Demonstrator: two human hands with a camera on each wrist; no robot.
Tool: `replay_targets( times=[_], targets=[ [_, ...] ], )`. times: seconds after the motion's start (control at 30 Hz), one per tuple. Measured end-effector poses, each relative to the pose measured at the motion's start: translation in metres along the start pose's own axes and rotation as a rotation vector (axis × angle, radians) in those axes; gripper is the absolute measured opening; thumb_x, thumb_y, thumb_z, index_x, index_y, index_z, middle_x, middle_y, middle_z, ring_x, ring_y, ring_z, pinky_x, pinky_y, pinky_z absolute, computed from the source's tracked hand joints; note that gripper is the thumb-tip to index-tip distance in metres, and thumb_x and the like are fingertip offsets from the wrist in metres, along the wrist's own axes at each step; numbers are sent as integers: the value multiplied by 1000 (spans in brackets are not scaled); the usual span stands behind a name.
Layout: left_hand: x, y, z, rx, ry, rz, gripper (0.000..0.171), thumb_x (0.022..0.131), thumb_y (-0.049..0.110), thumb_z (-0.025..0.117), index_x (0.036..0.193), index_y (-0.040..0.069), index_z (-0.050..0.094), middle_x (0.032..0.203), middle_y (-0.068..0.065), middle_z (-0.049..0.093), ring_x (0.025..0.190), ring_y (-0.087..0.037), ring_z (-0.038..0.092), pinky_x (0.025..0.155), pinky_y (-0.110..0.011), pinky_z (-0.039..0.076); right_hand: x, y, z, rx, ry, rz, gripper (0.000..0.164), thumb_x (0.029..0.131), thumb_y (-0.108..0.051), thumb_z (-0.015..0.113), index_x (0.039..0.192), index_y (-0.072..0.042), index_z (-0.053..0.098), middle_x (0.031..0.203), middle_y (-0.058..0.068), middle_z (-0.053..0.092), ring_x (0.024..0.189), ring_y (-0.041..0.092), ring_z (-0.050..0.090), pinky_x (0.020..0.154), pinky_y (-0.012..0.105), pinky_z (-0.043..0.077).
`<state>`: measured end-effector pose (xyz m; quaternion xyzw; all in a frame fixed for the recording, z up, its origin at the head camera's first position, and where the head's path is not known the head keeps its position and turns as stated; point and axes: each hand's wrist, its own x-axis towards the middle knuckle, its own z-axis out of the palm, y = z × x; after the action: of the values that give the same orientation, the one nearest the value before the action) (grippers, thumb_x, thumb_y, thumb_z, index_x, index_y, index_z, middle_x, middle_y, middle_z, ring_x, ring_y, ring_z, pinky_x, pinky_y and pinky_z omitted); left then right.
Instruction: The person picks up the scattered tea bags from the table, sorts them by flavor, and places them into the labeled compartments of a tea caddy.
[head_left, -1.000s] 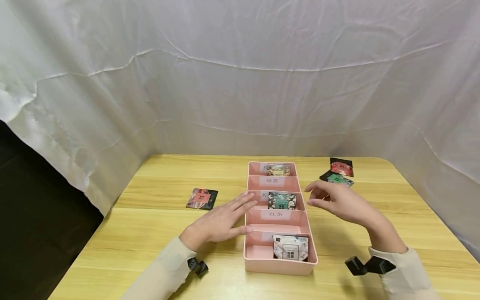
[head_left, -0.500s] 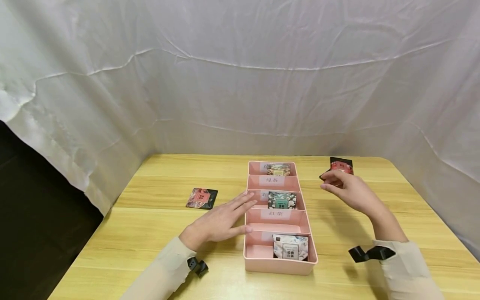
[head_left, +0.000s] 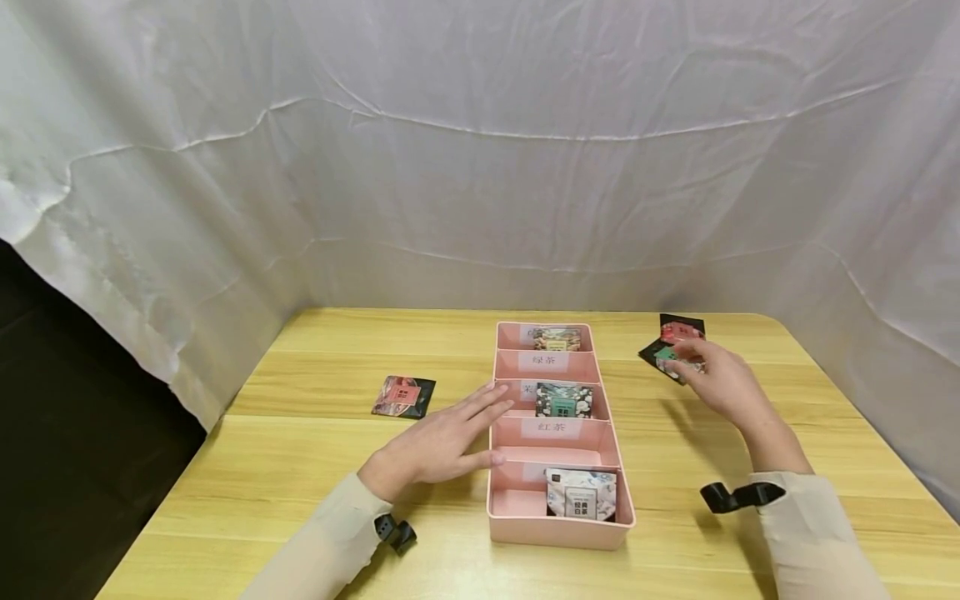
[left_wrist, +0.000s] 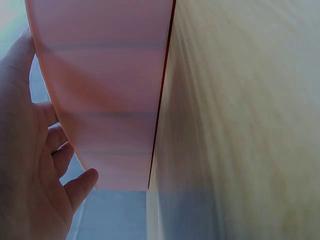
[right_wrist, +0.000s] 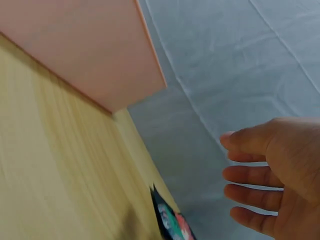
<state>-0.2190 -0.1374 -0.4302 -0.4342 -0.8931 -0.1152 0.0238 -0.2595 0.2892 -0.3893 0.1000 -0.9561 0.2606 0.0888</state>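
"Where's the green packet (head_left: 664, 358) under the right hand (head_left: 723, 379)?"

"Lying on the counter (head_left: 225, 500), to the right of the pink box (head_left: 555, 533) and towards its far end. A red packet (head_left: 681, 327) meets it just behind; I can't tell which of the two is on top."

"Is it held?"

"Not that I can see. The right hand is poised over its near side, thumb and fingers loosely curved with a gap between them. Whether a fingertip touches the packet, I can't tell."

"And the left hand (head_left: 442, 442)?"

"Fingers spread, lying over the box's left rim, gripping nothing."

"How would the packet handle?"

"Light, I'd guess, and rather floppy, with a slick wrapper that could skate on smooth wood (I'm judging by eye, mind). A hard squeeze might crush whatever is inside."

"So where would you take it?"

"By the dark corner on its left, or the near edge: thumb on one face, fingertips on the other. The back edge seems a poor choice, since the red one might come along too. Lying so flat, it may need a fingernail under it, or a small slide, before it can be pinched."
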Motion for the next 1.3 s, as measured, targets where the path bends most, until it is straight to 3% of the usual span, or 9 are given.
replay_targets(
  times=[0.43, 0.77, 1.0, 1.3],
  targets=[
    [0, 0, -1, 14, 2, 15, 79, 99, 65, 28, 159, 15, 12, 164, -3, 2, 149, -20, 5, 117, -42, 23, 0, 40, 6, -12, 54, 71, 50, 101, -36, 53, 126, 8, 53, 123, 34, 56, 111, 53, 51, 91, 67, 40],
    [0, -1, 0, 17, -7, 15, 78, 100, 62, 31, 159, 14, 11, 165, -3, 2, 149, -19, 4, 117, -40, 22, 5, 62, 17, 15, -21, 184, 71, 101, -47, 47, 140, 11, 39, 137, 38, 42, 118, 57, 42, 93, 69, 38],
    [2, 0, -1, -12, -15, 12, 78, 100, 60, 35, 159, 16, 9, 165, -2, 1, 149, -19, 2, 117, -41, 21, 7, 66, 18, 47, -90, 287, 88, 99, -55, 46, 147, 13, 23, 141, 46, 25, 126, 63, 26, 100, 73, 26],
    [2, 0, -2, 11, -17, 11, 81, 98, 66, 25, 159, 16, 9, 165, -3, 1, 149, -21, 4, 118, -43, 22, 25, 79, 24, -23, -169, 289, 98, 98, -57, 46, 143, 24, 14, 135, 52, 22, 124, 65, 24, 103, 71, 25]
  ],
)
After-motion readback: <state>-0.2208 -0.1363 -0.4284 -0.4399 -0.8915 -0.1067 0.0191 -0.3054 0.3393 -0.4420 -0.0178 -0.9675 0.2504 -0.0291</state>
